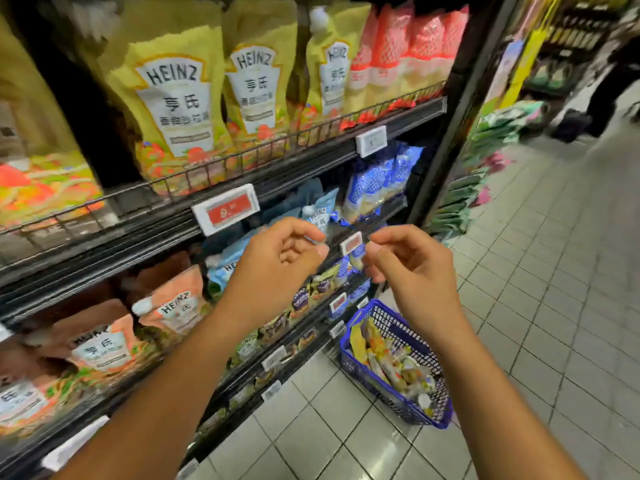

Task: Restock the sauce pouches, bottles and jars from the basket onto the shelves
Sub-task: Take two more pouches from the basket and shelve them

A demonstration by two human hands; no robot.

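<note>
Two forearms enter from the lower edge. The left hand point(277, 261) is raised with its fingers loosely curled toward the thumb, and nothing shows in its hold. The right hand point(415, 271) is just beside it but apart, fingertips drawn toward the thumb, and likewise holds nothing visible.

Below the right wrist, the blue basket point(347, 358) stands on the tiled floor point(554, 306). Mixed sauce pouches point(391, 365) lie in it, and neither hand touches it. Left of the left forearm, salmon Heinz pouches point(173, 306) lean on a lower shelf.

Beyond the gap between the hands, a small red price tag point(351, 242) sits on a shelf edge. Past the left fingertips are light-blue Heinz pouches point(320, 211), and above the right hand blue-and-white packs point(377, 181).

Above the left hand, a larger red price tag point(227, 209) hangs on the shelf rail point(311, 147). Farther up, yellow Heinz pouches point(176, 98) stand upright behind the wire guard. Red-and-white pouches point(408, 53) stand to their right.
</note>
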